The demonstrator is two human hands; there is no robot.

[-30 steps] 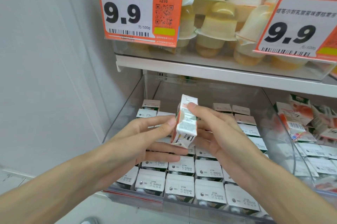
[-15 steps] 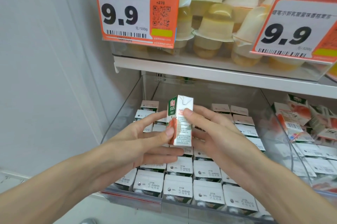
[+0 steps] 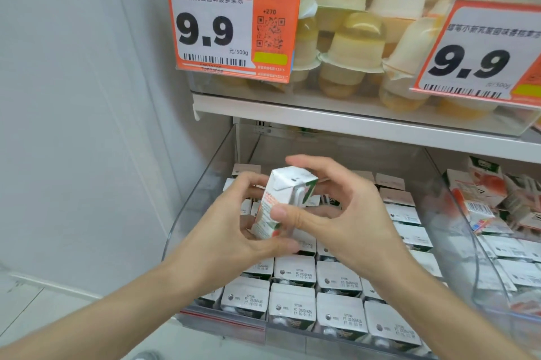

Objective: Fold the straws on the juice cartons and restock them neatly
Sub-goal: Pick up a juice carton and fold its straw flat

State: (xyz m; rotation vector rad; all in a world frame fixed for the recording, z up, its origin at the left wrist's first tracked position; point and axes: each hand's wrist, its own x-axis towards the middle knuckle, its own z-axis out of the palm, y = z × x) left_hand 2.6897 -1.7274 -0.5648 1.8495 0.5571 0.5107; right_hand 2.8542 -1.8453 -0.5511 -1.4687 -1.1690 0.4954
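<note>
Juice cartons [image 3: 292, 298] are standing in tight rows, tops up, filling a clear bin [image 3: 202, 192] from its front edge back, and above the middle rows both hands are working one more. The left hand [image 3: 231, 230] is gripping the held carton [image 3: 281, 198] from the left, fingers curled round it, while the right hand [image 3: 345, 219] is pinching it from the right, thumb pressing the printed face, fingers arching over the top. What looks like the wrapped straw [image 3: 297, 197] is lying along the carton's right side. To fold it well, the left hand should be bracing the carton while the right is pressing the straw flat, so nothing is sticking out on restocking. Overhead a white shelf [image 3: 351, 122] is carrying jelly cups [image 3: 351, 46] behind orange price tags [image 3: 231, 25]; a pale wall [image 3: 87, 96] is running past the bin's left edge, and a second bin [image 3: 475, 271] of tumbled cartons is sitting to the right.
</note>
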